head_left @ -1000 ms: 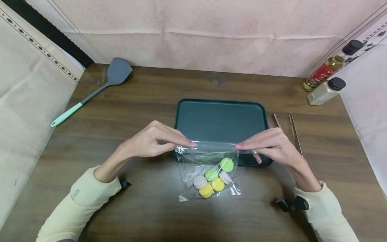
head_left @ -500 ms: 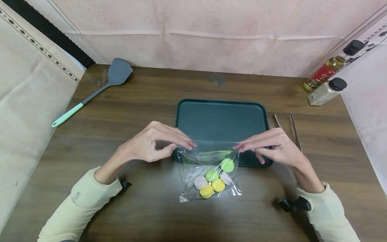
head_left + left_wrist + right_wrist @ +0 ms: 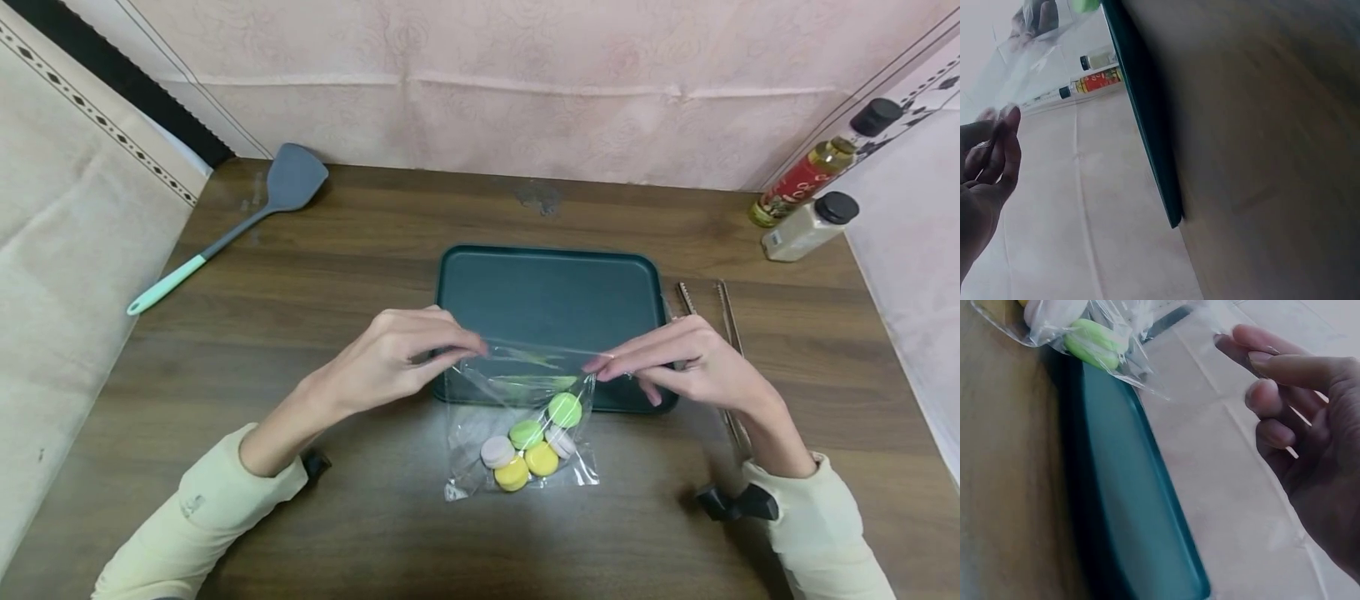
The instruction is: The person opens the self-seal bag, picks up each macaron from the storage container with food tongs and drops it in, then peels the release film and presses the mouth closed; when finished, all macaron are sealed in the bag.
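A clear plastic bag [image 3: 468,462] lies over the near edge of a dark teal tray [image 3: 551,292]; its top is raised. Inside sit several macarons: green [image 3: 565,410], yellow [image 3: 512,473] and pale whitish [image 3: 497,452]. My left hand [image 3: 397,354] pinches the bag's upper left corner between thumb and fingers. At the upper right corner, my right hand [image 3: 686,358] holds the film between thumb and forefinger, as the right wrist view shows, its other fingers loosely bent. A green macaron [image 3: 1096,344] shows through the film there.
Metal tongs [image 3: 731,321] lie right of the tray, partly hidden by my right hand. At the back right stand an oil bottle [image 3: 802,183] and a black-capped jar [image 3: 806,229]. A grey spatula [image 3: 296,177] with a mint handle lies at the back left of the wooden table [image 3: 375,225].
My left fingers were spread along the bag's top edge and now pinch its corner, drawn slightly up. The bag's mouth is lifted and slanted. The right hand has barely shifted; the macarons stay put.
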The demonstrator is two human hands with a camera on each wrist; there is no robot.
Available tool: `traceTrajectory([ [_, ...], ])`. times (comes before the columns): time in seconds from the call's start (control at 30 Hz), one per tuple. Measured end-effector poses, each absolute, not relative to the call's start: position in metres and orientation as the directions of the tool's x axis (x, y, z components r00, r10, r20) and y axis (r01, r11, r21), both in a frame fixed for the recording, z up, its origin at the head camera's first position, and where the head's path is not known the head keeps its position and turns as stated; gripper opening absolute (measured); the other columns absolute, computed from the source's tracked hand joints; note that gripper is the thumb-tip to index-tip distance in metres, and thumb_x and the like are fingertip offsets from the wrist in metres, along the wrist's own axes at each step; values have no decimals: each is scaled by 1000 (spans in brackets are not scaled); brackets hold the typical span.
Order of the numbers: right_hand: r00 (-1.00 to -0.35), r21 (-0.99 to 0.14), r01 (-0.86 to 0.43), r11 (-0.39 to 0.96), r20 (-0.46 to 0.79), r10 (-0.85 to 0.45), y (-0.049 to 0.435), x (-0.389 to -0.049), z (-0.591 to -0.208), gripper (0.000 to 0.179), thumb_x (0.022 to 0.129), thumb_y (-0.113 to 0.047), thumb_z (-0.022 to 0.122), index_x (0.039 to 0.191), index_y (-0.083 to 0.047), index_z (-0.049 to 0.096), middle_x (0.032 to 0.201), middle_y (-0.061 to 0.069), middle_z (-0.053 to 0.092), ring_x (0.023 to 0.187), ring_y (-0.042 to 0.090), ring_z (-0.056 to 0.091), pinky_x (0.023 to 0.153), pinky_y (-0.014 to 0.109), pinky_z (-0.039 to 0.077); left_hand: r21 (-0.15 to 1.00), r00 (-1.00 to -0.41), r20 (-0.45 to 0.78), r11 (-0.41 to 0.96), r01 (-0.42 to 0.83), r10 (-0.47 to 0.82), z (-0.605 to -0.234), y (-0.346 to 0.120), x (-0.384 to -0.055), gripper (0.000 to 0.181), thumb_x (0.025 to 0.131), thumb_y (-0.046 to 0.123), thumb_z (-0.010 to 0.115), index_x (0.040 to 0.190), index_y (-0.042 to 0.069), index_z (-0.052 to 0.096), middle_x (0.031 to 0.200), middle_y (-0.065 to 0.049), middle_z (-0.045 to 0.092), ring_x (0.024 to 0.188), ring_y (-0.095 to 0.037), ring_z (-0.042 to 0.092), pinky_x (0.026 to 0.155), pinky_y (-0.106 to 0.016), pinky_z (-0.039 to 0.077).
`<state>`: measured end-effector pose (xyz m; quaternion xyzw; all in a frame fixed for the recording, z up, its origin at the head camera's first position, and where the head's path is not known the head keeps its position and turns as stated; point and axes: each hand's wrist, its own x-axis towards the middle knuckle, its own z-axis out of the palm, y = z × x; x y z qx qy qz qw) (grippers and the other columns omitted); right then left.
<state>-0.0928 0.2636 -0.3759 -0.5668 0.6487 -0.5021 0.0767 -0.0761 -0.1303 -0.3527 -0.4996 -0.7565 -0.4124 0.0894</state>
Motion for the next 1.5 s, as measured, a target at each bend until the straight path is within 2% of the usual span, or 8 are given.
traceTrajectory([
  [0.2, -318, -748, -657, -96, 390, -864, 269, -90, -340, 69, 84, 31, 53, 143, 0, 70, 162, 10, 60, 80, -5, 68, 69, 11, 55, 613, -601, 443, 264, 744, 665, -348, -127, -71, 44, 96, -6, 79, 137, 1, 63, 103, -4, 85, 53, -3, 51, 48, -22, 26],
  [0.27, -411, -700, -714, 11, 405, -817, 258, -85, -322, 51, 95, 19, 61, 141, -1, 72, 154, 10, 67, 90, -2, 70, 75, 11, 54, 635, -614, 428, 262, 726, 663, -348, -126, -71, 49, 97, -6, 79, 141, 1, 59, 103, -3, 85, 49, -2, 35, 47, -21, 25],
  [0.4, -596, -536, -764, 360, 371, -712, 208, -72, -305, 32, 103, -20, 79, 132, -8, 79, 136, 6, 77, 122, 18, 69, 99, 29, 56, 657, -616, 426, 241, 714, 663, -349, -126, -69, 55, 96, -7, 79, 145, -1, 55, 101, -4, 85, 53, 1, 42, 48, -21, 26],
  [0.63, -639, -335, -760, 557, 231, -734, 143, -63, -313, 31, 95, -28, 89, 115, -6, 82, 143, 15, 70, 135, 35, 59, 114, 59, 51, 641, -601, 445, 233, 732, 663, -348, -127, -67, 58, 94, -9, 80, 144, -1, 53, 99, -4, 84, 55, 1, 36, 48, -19, 27],
  [0.9, -595, -364, -795, 485, 318, -738, 130, -56, -319, 13, 94, -17, 89, 100, -9, 81, 129, 12, 75, 123, 31, 68, 100, 49, 57, 635, -582, 470, 203, 745, 664, -348, -127, -67, 59, 92, -12, 81, 143, -2, 54, 98, -3, 84, 53, 3, 28, 47, -17, 26],
  [1.07, -554, -317, -829, 460, 361, -750, 130, -55, -319, 10, 95, -12, 87, 99, -7, 79, 125, 12, 75, 89, 18, 68, 79, 35, 55, 663, -607, 461, 203, 720, 648, -347, -128, -66, 60, 91, -10, 82, 143, 0, 55, 96, -1, 85, 62, 2, 48, 51, -22, 28],
  [1.23, -527, -289, -847, 447, 342, -778, 140, -56, -316, 8, 97, -10, 84, 98, -8, 76, 133, 12, 74, 74, 11, 63, 68, 28, 51, 714, -647, 422, 207, 669, 635, -346, -129, -64, 57, 95, -3, 83, 145, 1, 55, 95, 0, 84, 91, -8, 78, 79, -26, 56],
  [1.5, -499, -273, -863, 425, 338, -798, 159, -61, -310, 12, 95, -3, 84, 96, -12, 77, 138, 7, 73, 72, 8, 59, 66, 27, 49, 738, -671, 396, 217, 639, 627, -343, -131, -66, 60, 92, -3, 85, 145, 0, 56, 96, 3, 85, 96, -11, 80, 95, -33, 58],
])
